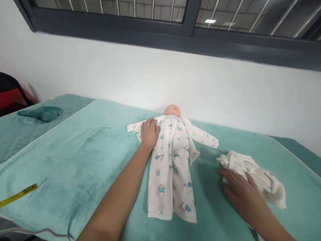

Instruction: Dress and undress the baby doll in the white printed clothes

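Evidently, printed trousers (162,167) lie below the doll's head (172,109); left hand (149,134) rests flat at their edge, fingers together; right hand (239,189) at crumpled cloth (263,177), grip indeterminable; trousers seem light, limp; waistband (172,117) suits holding.

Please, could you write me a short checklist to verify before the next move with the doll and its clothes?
1. Doll lying on the green sheet: ok.
2. Left hand resting on the printed clothes: ok.
3. Both sleeves spread outward: ok.
4. Both trouser legs extended, side by side: ok.
5. Right hand away from the crumpled white cloth: not ok, it is at the cloth.
6. Doll's legs inside the trousers: cannot tell, none show.
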`<state>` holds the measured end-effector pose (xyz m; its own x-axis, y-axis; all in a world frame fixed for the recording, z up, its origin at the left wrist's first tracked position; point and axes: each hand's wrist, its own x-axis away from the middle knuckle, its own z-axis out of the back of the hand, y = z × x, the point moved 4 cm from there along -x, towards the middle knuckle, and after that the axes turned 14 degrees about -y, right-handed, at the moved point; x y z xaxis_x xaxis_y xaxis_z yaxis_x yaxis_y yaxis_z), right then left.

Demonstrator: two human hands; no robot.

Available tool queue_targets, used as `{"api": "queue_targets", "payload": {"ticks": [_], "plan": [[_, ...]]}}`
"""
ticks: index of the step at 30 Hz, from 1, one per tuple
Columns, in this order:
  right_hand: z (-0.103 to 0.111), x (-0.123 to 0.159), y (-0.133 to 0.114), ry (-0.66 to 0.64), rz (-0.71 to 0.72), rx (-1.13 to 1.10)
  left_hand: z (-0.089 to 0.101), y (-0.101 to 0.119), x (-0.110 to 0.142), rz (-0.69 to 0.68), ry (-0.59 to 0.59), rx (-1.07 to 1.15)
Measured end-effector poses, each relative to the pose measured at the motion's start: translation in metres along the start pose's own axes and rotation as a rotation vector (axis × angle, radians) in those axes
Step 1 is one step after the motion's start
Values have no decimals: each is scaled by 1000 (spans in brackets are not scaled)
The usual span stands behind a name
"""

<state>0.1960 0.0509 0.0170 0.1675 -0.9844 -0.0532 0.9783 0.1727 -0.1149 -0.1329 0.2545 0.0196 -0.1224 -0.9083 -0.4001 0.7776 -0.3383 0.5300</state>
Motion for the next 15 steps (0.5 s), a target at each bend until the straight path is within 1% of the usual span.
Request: {"api": "queue_targets", "payload": {"ticks": [2,4,6,8,10,11,13,15], "plan": [[10,-21,-24,-12,-9,-101,-6,-3,-19,-12,-89,-38],[23,-54,-56,-4,14,-181,-10,-8,-31,-14,-151,-78],[35,-100,-89,23,68,-278,-11,-12,-37,-14,-173,-104],[42,-153,-119,19,147,-362,-9,-16,-40,-10,-176,-114],[43,-205,-144,18,228,-332,-8,-21,-41,8,-193,-117],[42,-229,-154,1,239,-285,-8,-24,-42,21,-206,-120],[35,-269,-164,-100,189,-155,-8,-29,-44,43,-226,-132],[29,-297,-165,-215,112,-61,-8,-31,-46,49,-229,-148]]}}
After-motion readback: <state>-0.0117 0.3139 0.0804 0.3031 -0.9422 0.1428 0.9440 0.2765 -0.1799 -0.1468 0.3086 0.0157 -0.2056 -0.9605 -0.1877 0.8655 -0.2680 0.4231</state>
